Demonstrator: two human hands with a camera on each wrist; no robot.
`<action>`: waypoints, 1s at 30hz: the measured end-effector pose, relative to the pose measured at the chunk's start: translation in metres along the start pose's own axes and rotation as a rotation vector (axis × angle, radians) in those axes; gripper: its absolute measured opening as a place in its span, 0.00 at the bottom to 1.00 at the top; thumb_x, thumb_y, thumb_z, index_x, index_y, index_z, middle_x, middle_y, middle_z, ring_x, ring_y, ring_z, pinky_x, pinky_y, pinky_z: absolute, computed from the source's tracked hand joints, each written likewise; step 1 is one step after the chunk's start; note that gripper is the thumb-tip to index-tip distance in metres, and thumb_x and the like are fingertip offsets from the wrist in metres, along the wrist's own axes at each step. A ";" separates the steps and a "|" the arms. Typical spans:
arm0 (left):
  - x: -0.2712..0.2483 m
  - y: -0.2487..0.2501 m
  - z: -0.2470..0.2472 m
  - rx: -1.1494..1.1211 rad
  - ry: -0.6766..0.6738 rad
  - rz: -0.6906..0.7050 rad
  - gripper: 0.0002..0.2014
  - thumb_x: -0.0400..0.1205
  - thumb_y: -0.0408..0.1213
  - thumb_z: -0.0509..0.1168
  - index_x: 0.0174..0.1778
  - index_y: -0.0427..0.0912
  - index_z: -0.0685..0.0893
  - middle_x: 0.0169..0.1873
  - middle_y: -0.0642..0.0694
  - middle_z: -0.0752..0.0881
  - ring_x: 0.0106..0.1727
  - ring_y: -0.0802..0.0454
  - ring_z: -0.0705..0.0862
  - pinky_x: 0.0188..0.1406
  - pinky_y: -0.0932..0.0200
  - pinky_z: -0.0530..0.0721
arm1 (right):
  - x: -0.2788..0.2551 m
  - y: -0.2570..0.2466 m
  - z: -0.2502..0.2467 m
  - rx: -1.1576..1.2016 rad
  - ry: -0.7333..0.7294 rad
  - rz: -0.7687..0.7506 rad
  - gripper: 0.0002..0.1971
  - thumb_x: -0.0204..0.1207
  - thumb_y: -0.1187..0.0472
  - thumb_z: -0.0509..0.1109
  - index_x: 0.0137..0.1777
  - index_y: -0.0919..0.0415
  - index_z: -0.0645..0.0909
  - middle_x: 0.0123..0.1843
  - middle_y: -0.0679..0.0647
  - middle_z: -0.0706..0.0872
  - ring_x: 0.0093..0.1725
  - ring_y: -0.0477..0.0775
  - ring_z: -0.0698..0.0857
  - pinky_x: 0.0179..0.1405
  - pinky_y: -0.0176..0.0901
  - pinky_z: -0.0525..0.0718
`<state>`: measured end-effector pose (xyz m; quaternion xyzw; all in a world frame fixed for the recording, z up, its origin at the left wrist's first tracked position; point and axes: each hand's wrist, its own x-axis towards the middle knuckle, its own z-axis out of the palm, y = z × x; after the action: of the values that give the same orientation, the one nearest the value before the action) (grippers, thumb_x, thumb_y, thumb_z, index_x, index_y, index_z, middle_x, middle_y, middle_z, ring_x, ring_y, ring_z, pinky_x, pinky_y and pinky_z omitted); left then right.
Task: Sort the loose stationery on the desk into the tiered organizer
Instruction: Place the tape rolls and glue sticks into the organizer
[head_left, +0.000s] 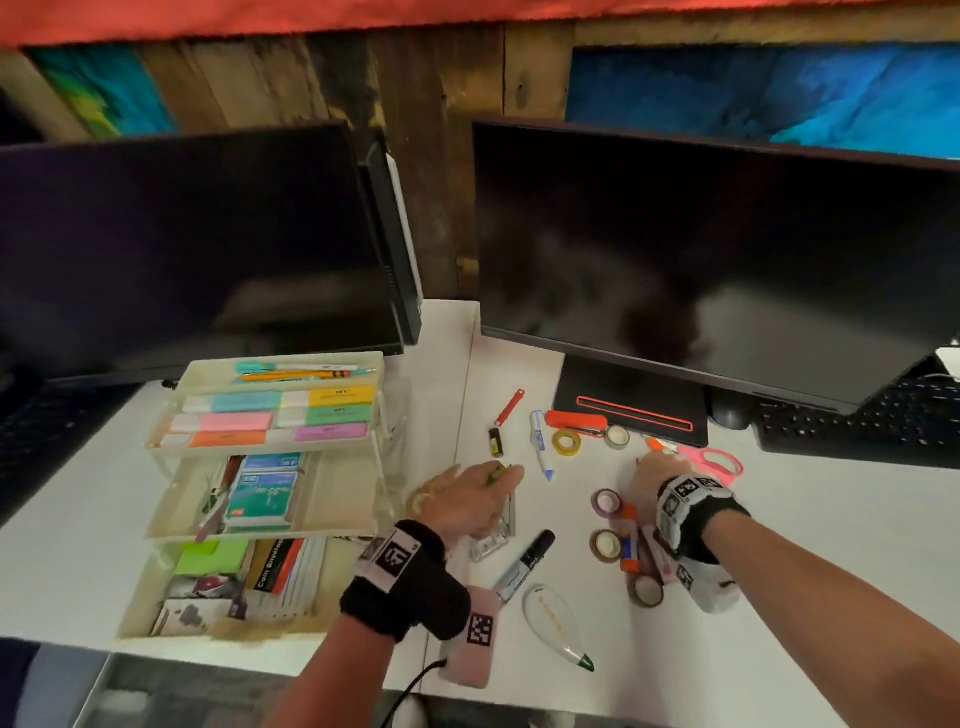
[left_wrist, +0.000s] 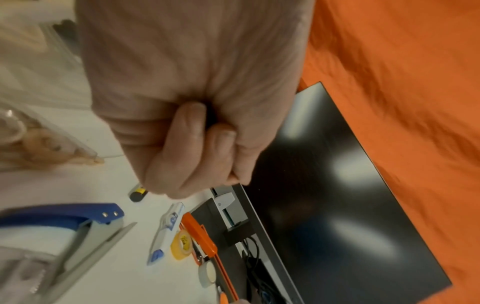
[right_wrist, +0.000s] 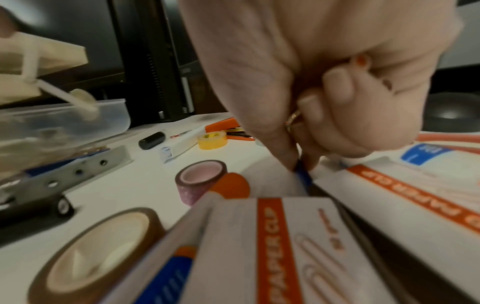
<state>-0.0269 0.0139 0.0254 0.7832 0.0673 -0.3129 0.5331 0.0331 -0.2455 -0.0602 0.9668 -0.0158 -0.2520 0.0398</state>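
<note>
Nearest, at the worktop's (head_left: 779, 597) front edge: a clear teardrop-shaped dispenser with a green tip (head_left: 558, 631), lying loose, not yet sorted.

Left hand (head_left: 467, 501) is hovering low just right of the tiered organizer (head_left: 270, 493). Fingers are curling into a fist; the head view shows something thin and green poking out between them, probably a pencil. The left wrist view gives only the closed fist, so what exactly it is holding I cannot tell. Judging by how near it sits to the trays, it is collecting before dropping off.

Right hand (head_left: 657, 478) is reaching into the clutter near the pink scissors (head_left: 711, 462). Thumb and forefinger are pinching the end of a thin blue item (right_wrist: 302, 174) lying between two paper clip boxes (right_wrist: 272, 246); the other fingers are tucking an orange-tipped piece (right_wrist: 361, 59) against the palm. It seems to be gathering several slim things in one trip.

Organizer: top tier is carrying coloured sticky flags and pens, middle tier small boxes, bottom tier pads and envelopes.

Waiting on the worktop: black marker (head_left: 524, 564), washi tape rolls (head_left: 605, 501), orange stapler (head_left: 576, 421), yellow tape (head_left: 566, 442), correction pen (head_left: 540, 441).
</note>
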 end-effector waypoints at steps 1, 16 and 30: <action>-0.003 -0.001 -0.002 0.043 -0.015 0.002 0.19 0.85 0.53 0.55 0.31 0.48 0.67 0.20 0.52 0.66 0.15 0.60 0.63 0.19 0.64 0.63 | 0.000 -0.001 -0.003 0.028 -0.014 -0.016 0.15 0.76 0.52 0.60 0.56 0.55 0.83 0.56 0.55 0.86 0.55 0.56 0.85 0.45 0.40 0.79; -0.112 -0.055 -0.200 0.108 0.215 -0.040 0.15 0.86 0.48 0.56 0.36 0.45 0.74 0.22 0.53 0.69 0.21 0.58 0.64 0.20 0.64 0.62 | -0.105 -0.150 -0.044 1.934 -0.427 0.007 0.16 0.80 0.59 0.52 0.31 0.63 0.68 0.21 0.57 0.68 0.12 0.48 0.61 0.11 0.29 0.55; -0.095 -0.097 -0.241 0.720 0.579 -0.353 0.14 0.86 0.31 0.52 0.62 0.34 0.78 0.63 0.37 0.81 0.64 0.39 0.80 0.57 0.52 0.79 | -0.160 -0.333 -0.086 1.490 -0.617 -0.398 0.14 0.83 0.61 0.52 0.38 0.63 0.72 0.21 0.53 0.74 0.15 0.46 0.64 0.12 0.32 0.58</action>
<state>-0.0438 0.2877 0.0587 0.9491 0.2319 -0.1713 0.1270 -0.0608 0.1007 0.0642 0.6121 -0.0174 -0.4318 -0.6622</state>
